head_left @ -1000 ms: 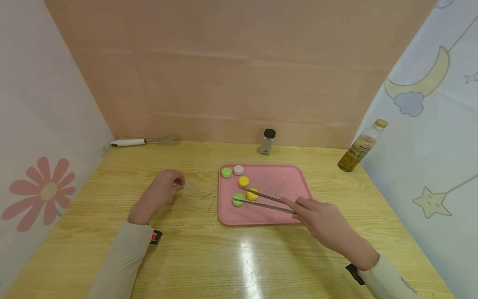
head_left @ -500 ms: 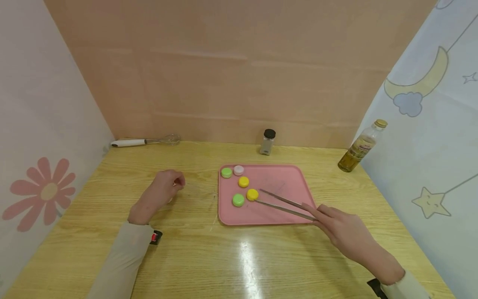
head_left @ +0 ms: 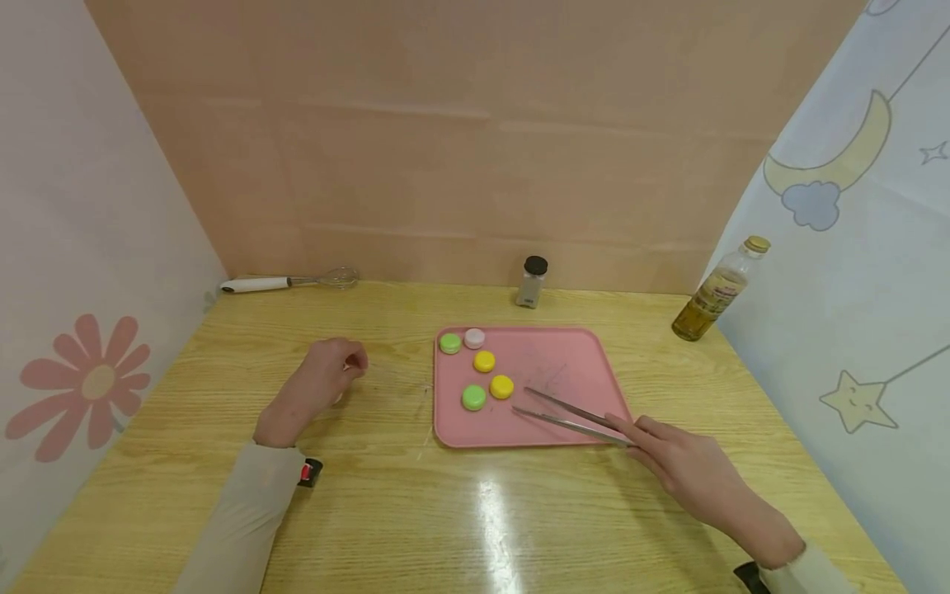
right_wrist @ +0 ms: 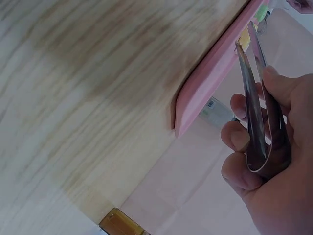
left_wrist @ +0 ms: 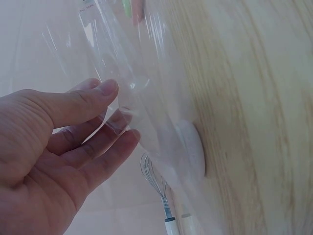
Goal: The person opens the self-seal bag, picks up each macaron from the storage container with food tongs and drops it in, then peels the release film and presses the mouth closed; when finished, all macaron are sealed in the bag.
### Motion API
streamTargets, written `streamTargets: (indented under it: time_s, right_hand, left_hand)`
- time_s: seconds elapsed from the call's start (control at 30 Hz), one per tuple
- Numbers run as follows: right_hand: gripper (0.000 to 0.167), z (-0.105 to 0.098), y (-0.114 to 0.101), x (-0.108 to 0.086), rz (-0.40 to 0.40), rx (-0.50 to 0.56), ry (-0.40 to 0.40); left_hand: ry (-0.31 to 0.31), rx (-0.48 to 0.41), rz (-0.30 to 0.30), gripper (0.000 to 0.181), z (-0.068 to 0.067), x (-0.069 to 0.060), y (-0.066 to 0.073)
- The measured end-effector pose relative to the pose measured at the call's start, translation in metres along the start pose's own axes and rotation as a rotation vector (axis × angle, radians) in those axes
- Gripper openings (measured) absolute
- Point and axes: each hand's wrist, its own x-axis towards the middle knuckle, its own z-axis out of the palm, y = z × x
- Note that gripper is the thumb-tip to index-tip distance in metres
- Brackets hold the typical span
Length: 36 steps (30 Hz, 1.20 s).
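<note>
My right hand [head_left: 686,466] grips a pair of metal tongs [right_wrist: 252,107]. The tong tips are spread over the pink tray [head_left: 579,363], just right of a yellow macaron [head_left: 501,387], with nothing between them. Beside it sits a green macaron [head_left: 473,398], and a second yellow macaron [head_left: 484,361] lies behind. A green macaron [head_left: 449,343] and a pale pink macaron [head_left: 474,338] occupy the far left corner. Left of the tray, my left hand [head_left: 315,384] pinches the edge of a clear plastic bag [left_wrist: 142,93]. Through the film shows a white rounded thing [left_wrist: 191,149], its kind unclear.
A whisk [head_left: 289,281] lies along the back left of the wooden table [head_left: 386,511]. Behind the tray stands a small jar with a black lid [head_left: 531,283]. At the right back is an oil bottle [head_left: 716,293]. Printed walls enclose the sides.
My right hand has drawn the tongs back to the right, away from the green and yellow macarons. These stay on the tray. The left hand holds still.
</note>
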Motion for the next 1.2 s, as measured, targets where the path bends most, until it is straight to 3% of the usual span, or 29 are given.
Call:
streamTargets:
  time_s: [0.53, 1.2]
  right_hand:
    - [0.061, 0.013, -0.003, 0.015, 0.003, 0.004, -0.001]
    - [0.057, 0.026, -0.004, 0.034, -0.070, 0.021, 0.064]
  left_hand:
    - [0.025, 0.004, 0.035, 0.010, 0.001, -0.001, -0.003]
    - [0.030, 0.004, 0.017, 0.009, 0.000, -0.001, -0.001]
